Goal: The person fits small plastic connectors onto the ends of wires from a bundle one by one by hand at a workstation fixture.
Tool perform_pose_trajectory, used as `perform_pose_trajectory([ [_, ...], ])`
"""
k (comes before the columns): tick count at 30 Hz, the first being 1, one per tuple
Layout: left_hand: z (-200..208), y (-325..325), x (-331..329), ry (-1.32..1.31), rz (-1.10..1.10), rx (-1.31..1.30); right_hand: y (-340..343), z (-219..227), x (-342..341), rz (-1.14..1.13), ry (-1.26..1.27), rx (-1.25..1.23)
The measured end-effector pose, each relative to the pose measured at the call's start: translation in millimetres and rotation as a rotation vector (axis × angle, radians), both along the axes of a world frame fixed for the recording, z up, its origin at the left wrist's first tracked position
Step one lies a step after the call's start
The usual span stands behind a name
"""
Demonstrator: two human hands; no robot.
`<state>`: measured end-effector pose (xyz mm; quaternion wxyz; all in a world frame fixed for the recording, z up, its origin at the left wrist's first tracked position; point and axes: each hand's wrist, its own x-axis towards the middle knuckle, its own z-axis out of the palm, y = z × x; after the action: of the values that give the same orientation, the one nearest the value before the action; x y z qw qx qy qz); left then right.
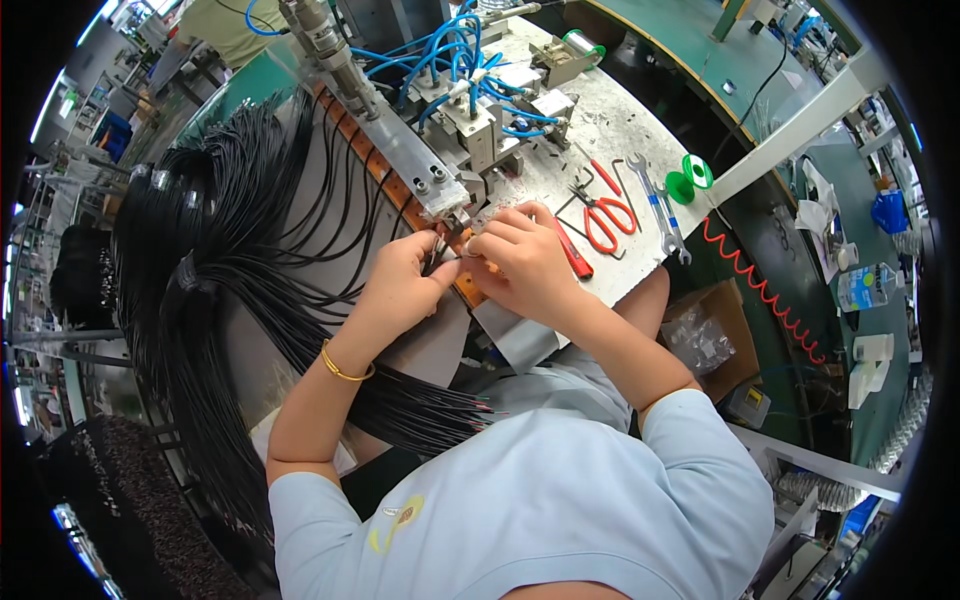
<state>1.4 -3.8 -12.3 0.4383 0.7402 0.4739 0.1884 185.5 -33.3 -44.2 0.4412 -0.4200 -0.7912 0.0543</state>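
My left hand (400, 283), with a gold bangle (340, 366) on its wrist, pinches the end of a black cable (441, 251) just below the metal head of a bench machine (432, 184). Close beside it on the right, my right hand (522, 258) has its fingers bent and pressed together at the same spot. What lies in the right fingertips is too small and covered to make out. Long black cables (250, 215) fan out in a thick bundle left of the machine. Another bunch of cables (420, 412), with reddish tips, runs across below my left forearm.
Right of the machine, red-handled pliers (608, 222), metal wrenches (655, 205), a red-handled tool (573, 250) and a green spool (682, 185) lie on the white worktop (630, 115). Blue air hoses (440, 55) loop behind. A cardboard box (725, 330) holds clear bags at lower right.
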Motion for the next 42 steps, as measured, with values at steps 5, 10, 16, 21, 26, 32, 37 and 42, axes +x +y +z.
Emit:
perform_pose_trajectory([
  [5, -3, 2, -4, -0.211, 0.033, -0.206, 2, -6, 9, 0.052, 0.065, -0.193],
  [10, -1, 2, -3, -0.222, -0.087, -0.097, 9, -16, 8, 0.149, 0.281, -0.377],
  [16, 23, 13, -15, 0.0, -0.113, -0.249, 6, -12, 16, 0.085, 0.067, -0.325],
  [21, 10, 15, -21, -0.066, -0.085, -0.236, 3, -7, 16, 0.078, 0.164, -0.394],
  [26, 0, 9, -14, 0.007, -0.083, -0.102, 12, -19, 23, 0.07, 0.43, -0.663],
  [32, 2, 1, -7, 0.192, -0.061, 0.052, 21, -46, 23, -0.008, 0.142, -0.353],
  [37, -11, 2, -5, 0.221, -0.049, 0.257, 23, -56, 20, 0.027, 0.379, -0.546],
  [42, -4, 6, -7, -0.001, -0.033, 0.019, 11, -29, 16, -0.144, 0.162, -0.253],
])
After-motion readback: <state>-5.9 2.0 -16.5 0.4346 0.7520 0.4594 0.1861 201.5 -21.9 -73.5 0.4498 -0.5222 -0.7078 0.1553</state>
